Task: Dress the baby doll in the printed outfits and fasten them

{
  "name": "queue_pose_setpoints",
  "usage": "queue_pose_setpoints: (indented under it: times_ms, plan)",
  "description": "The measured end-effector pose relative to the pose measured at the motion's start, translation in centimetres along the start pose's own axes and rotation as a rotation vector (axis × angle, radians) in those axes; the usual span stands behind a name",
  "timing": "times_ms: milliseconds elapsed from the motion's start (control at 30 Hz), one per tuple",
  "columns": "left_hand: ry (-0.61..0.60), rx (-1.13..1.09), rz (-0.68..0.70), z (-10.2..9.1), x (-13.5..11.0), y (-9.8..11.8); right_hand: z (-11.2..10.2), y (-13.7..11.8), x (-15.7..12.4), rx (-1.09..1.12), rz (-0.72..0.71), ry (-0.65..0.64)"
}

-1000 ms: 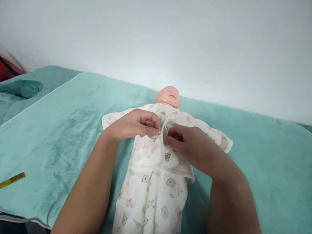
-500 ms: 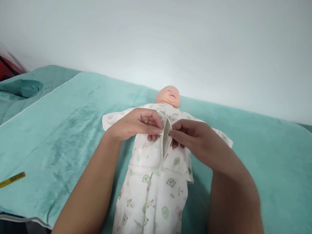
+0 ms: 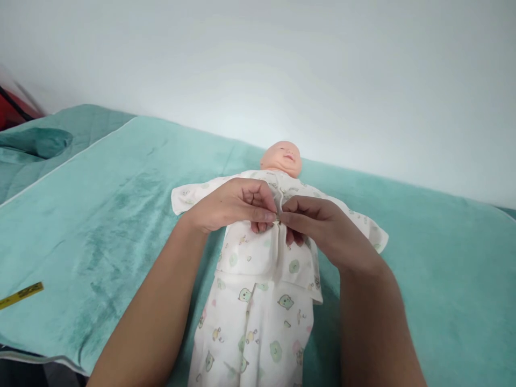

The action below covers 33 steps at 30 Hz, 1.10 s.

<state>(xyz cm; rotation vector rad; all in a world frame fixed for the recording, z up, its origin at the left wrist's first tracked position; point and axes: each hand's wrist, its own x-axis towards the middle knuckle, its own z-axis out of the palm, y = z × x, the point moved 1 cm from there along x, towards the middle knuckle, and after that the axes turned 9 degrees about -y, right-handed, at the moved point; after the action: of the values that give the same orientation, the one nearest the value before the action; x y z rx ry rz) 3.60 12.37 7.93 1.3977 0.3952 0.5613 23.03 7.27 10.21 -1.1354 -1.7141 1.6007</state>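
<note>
A baby doll point(image 3: 281, 158) lies on its back, dressed in a white printed baby shirt point(image 3: 242, 252) and matching pants point(image 3: 258, 338). My left hand point(image 3: 245, 204) pinches one front edge of the shirt at the chest between thumb and forefinger. Facing it, my right hand point(image 3: 314, 220) pinches the other edge, fingertips almost touching those of the left. A tiny fastener seems to sit between the fingertips, though they mostly cover it. Below the hands the two front edges lie close together.
Under the doll spreads a teal plush blanket point(image 3: 121, 215) with white piping. A yellow printed strip point(image 3: 22, 295) lies at the left. Behind rises a pale wall point(image 3: 258, 70). Something red point(image 3: 14, 110) with a black cord stands at the far left.
Both hands have come together, closing the gap between the shirt's front edges at the chest. The view has shifted slightly.
</note>
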Motion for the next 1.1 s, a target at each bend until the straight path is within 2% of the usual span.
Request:
queue_pose_setpoints:
  times_ms: [233,400,633,833,1100]
  plan:
    - [0.022,0.045,-0.030,0.2,0.1,0.1,-0.2,0.5,0.1,-0.001,-0.033,0.006]
    - [0.014,0.052,-0.035,0.2,0.2,0.2,-0.5,1.2,0.3,0.033,-0.052,-0.052]
    - [0.012,0.116,-0.089,0.4,0.2,0.5,-0.4,1.3,0.4,0.057,-0.041,-0.037]
    - [0.013,0.117,-0.060,0.5,0.1,0.5,-0.3,1.2,0.4,0.075,-0.071,-0.050]
    - [0.004,0.177,-0.092,0.5,0.1,0.7,0.0,1.0,0.4,0.020,-0.056,-0.023]
